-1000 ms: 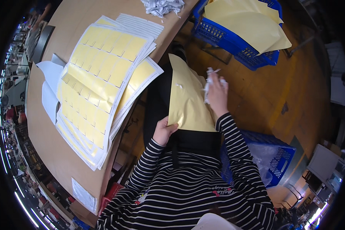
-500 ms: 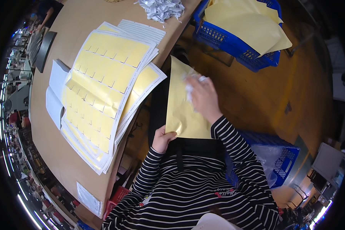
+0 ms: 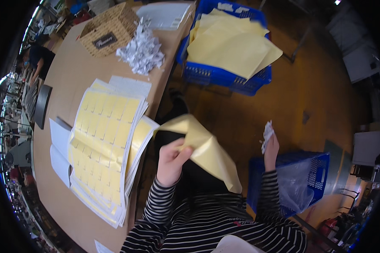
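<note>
My left hand [image 3: 173, 159] is closed on the edge of a yellow sheet [image 3: 209, 152], which hangs bent above my lap. Off to the right, my right hand [image 3: 272, 147] grips a small bunch of white paper scraps [image 3: 267, 135] near a blue crate. On the table to my left lies a stack of yellow sheets with white borders [image 3: 103, 145], marked with rows of small cut lines. A heap of white paper scraps [image 3: 141, 50] sits at the table's far right edge. More plain yellow sheets [image 3: 228, 44] lie loosely piled in a blue basket [image 3: 223, 78] ahead.
A woven basket [image 3: 103, 36] and a clear plastic packet [image 3: 166, 14] are at the table's far end. The second blue crate [image 3: 318, 170], lined with clear plastic [image 3: 297, 181], stands at my right. Another person [image 3: 39, 59] is at the far left.
My right hand has left the yellow sheet and swung right with the white scraps. My left hand has lifted the sheet, which now bends. The view has shifted, showing the woven basket.
</note>
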Demonstrator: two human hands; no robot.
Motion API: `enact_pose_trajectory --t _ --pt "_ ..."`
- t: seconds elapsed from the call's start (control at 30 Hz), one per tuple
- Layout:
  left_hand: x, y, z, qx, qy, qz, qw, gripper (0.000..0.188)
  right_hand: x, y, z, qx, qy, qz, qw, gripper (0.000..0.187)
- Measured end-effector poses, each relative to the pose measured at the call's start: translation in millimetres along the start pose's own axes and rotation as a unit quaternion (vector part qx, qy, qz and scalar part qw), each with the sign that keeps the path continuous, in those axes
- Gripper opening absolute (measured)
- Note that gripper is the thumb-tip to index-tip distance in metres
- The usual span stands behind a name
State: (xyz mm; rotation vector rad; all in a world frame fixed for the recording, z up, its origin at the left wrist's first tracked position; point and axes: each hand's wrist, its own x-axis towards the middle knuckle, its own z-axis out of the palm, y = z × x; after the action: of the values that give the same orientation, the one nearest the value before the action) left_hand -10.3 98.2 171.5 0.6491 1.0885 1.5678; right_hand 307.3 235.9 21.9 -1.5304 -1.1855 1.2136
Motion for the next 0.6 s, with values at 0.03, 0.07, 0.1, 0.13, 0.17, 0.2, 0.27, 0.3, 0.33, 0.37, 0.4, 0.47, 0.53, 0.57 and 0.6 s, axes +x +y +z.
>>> enact_pose_trajectory --t 0.03,0.07,0.1,0.13,0.17,0.2,0.27,0.3,0.33,0.37,0.4,0.47,0.53,0.57,0.6 --pt "26 10 14 0.075 -0.04 0.033 0.996 0.027 -9 1 -6 0.016 0.024 -0.058 0.998 0.04" --pt "52 16 31 0.073 -0.055 0.072 0.993 0.025 -17 0 -14 0.012 0.049 -0.056 0.997 0.04" --pt "74 22 51 0.018 -0.064 0.087 0.994 0.024 -24 1 -18 0.015 0.073 -0.077 0.994 0.04" --pt "98 31 67 -0.001 -0.096 0.108 0.989 0.025 -30 1 -22 0.021 0.088 -0.089 0.992 0.04" --pt "122 42 82 0.011 -0.107 0.141 0.984 0.025 -34 1 -25 0.03 0.094 -0.091 0.991 0.041" --pt "140 56 93 -0.013 -0.122 0.134 0.983 0.034 -37 1 -26 -0.006 0.101 -0.137 0.985 0.041" --pt "177 84 115 -0.103 -0.151 0.18 0.967 0.035 -41 0 -24 0.025 0.117 -0.136 0.983 0.04" --pt "193 100 125 -0.14 -0.15 0.195 0.959 0.035 -41 -1 -22 0.042 0.113 -0.128 0.984 0.04" --pt "206 116 135 -0.155 -0.174 0.234 0.944 0.035 -43 -3 -20 0.055 0.11 -0.128 0.984 0.04" --pt "218 132 144 -0.174 -0.175 0.249 0.936 0.035 -43 -5 -17 0.067 0.11 -0.136 0.982 0.04" --pt "227 146 152 -0.155 -0.193 0.306 0.919 0.035 -44 -8 -15 0.068 0.106 -0.144 0.981 0.04" --pt "246 175 164 -0.177 -0.233 0.336 0.895 0.036 -46 -13 -10 0.055 0.106 -0.166 0.979 0.04" --pt "263 190 166 -0.203 -0.255 0.361 0.873 0.038 -48 -17 -8 0.045 0.097 -0.167 0.98 0.042" --pt "273 190 165 -0.236 -0.274 0.375 0.854 0.04 -48 -18 -7 0.007 0.101 -0.196 0.975 0.043" --pt "284 183 161 -0.251 -0.208 0.356 0.876 0.039 -48 -19 -7 -0.004 0.106 -0.193 0.975 0.044"
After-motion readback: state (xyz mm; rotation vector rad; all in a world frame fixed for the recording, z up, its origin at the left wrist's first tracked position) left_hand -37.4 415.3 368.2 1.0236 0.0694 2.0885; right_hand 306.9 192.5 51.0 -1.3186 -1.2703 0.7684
